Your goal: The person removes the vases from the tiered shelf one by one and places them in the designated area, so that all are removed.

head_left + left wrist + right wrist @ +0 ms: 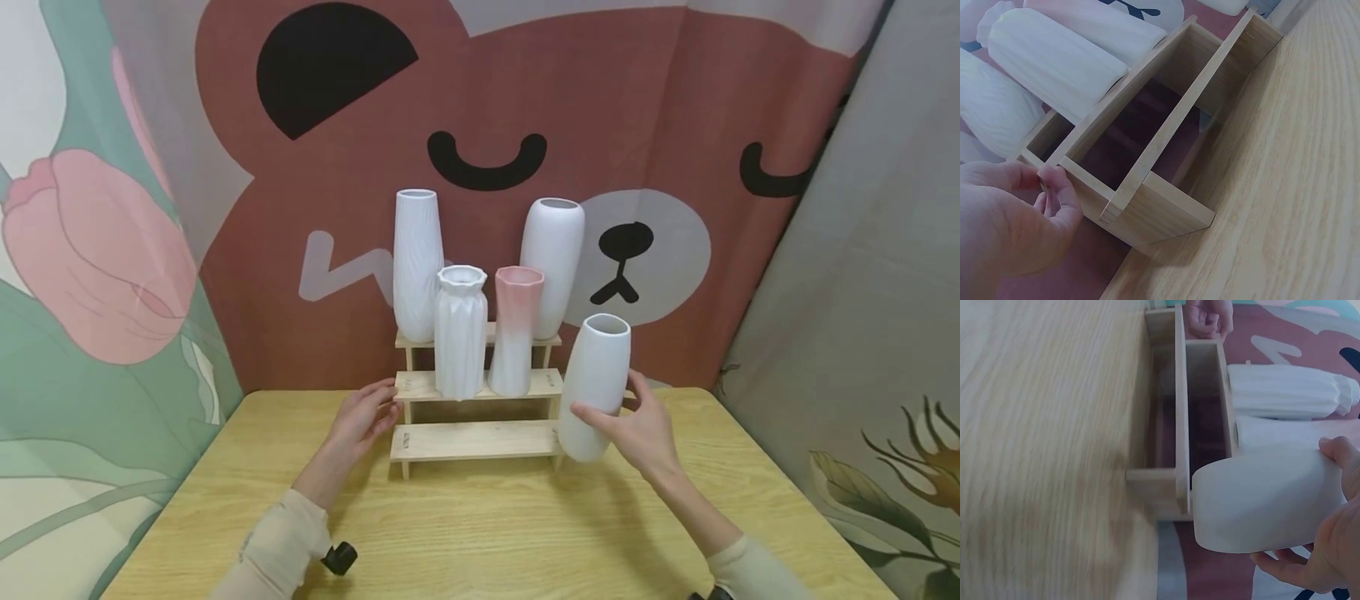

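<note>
The R hand [648, 433] holds the smooth vase [596, 387], thumb on the front & fingers curled behind; the vase leans a bit, its base raised above the table [480, 533], by the R end of the wooden stand [1175, 203]. If base & stand touch, I can't tell. The L hand [367, 417] has curled fingers, w/ thumb and forefinger pinching the L end of the middle shelf [420, 383].

Main risk, imo: the vase looks slick, so it may slip b/c I grip it only from the side. If I swing it too far L, its base may knock the bottom shelf [476, 440], or its rim may hit the pink-topped vase [513, 350], which stands next to the pleated vase [461, 342]. The stand is prob. light, so one bump, or a L hand pull, could tip also the ribbed vase [417, 267] and rounded vase [553, 258] on the top shelf [491, 333].
</note>
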`<state>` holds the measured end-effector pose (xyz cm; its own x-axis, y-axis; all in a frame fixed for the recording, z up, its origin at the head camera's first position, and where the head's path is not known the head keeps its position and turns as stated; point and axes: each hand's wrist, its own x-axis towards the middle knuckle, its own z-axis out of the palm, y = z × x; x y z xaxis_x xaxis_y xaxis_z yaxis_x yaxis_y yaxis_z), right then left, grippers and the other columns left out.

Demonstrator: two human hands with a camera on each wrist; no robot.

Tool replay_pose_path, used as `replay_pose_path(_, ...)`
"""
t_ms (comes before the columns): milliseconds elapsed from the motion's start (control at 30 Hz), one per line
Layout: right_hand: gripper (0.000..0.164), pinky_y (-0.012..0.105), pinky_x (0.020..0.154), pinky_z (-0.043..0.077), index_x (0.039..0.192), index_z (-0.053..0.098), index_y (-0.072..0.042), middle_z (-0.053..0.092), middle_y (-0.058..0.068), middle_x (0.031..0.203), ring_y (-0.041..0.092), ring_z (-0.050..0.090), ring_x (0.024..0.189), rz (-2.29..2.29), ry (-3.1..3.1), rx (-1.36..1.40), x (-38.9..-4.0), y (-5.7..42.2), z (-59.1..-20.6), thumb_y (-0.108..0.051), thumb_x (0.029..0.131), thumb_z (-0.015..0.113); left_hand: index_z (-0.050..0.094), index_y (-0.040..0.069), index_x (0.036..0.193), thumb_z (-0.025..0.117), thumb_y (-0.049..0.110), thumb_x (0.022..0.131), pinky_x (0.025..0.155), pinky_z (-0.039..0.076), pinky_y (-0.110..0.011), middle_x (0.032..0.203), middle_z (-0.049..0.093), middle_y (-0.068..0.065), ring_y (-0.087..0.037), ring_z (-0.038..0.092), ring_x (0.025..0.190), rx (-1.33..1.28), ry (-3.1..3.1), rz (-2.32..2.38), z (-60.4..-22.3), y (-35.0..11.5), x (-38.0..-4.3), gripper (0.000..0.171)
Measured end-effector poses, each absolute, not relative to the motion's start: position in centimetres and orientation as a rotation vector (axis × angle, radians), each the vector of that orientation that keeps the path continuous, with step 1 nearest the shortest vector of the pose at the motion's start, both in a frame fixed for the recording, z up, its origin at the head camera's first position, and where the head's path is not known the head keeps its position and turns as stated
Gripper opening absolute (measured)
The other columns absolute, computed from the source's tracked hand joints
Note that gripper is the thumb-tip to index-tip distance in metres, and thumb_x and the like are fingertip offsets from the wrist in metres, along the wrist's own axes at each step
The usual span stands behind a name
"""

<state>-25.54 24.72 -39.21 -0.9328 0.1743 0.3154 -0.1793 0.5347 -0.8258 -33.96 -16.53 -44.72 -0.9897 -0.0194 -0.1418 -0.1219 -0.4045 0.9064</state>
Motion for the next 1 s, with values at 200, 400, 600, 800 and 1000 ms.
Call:
replay_pose_path(200,0.100,0.057,0.087,0.054,0.152,0.040,-0.014,0.051,0.015,0.137,0.039,0.055,0.120,1.294,-2.421,-0.036,-25.1,27.0,-39.2,-0.055,0.074,0.088,0.049,-0.002,0.144,0.062,0.007,0.102,0.076,0.055,-0.019,0.121,0.053,-0.015,-0.015,0.063,0.087,-0.183,1.659,2.570,-44.9,-16.5,-34.1,0.045)
replay_pose_path(400,0.103,0.062,0.086,0.053,0.155,0.035,-0.010,0.048,0.020,0.140,0.044,0.052,0.123,1.251,-2.441,-0.045,-25.2,29.4,-39.1,-0.054,0.077,0.086,0.050,-0.002,0.143,0.063,0.008,0.101,0.078,0.056,-0.021,0.126,0.051,-0.016,-0.015,0.062,0.089,-0.183,1.661,2.587,-45.1,-16.6,-34.2,0.045)
replay_pose_path(600,0.100,0.060,0.083,0.053,0.154,0.035,-0.008,0.049,0.022,0.141,0.046,0.054,0.119,1.209,-2.453,-0.064,-25.7,31.8,-39.2,-0.053,0.080,0.084,0.050,-0.002,0.143,0.062,0.007,0.101,0.077,0.056,-0.021,0.123,0.053,-0.015,-0.014,0.062,0.087,-0.169,1.645,2.627,-45.3,-16.5,-34.3,0.044)
replay_pose_path(800,0.097,0.056,0.083,0.052,0.152,0.037,-0.003,0.050,0.025,0.137,0.045,0.057,0.113,1.192,-2.431,-0.090,-26.7,33.9,-40.1,-0.051,0.081,0.084,0.051,-0.003,0.139,0.059,0.005,0.102,0.071,0.055,-0.020,0.116,0.056,-0.013,-0.013,0.061,0.080,-0.131,1.591,2.704,-45.7,-16.1,-34.3,0.039)
replay_pose_path(1000,0.101,0.053,0.083,0.052,0.153,0.036,-0.003,0.048,0.026,0.138,0.045,0.056,0.114,1.195,-2.409,-0.165,-28.1,35.5,-41.0,-0.052,0.080,0.085,0.052,-0.003,0.137,0.059,0.004,0.102,0.068,0.054,-0.018,0.114,0.056,-0.014,-0.013,0.062,0.080,-0.103,1.595,2.758,-46.3,-15.7,-34.3,0.037)
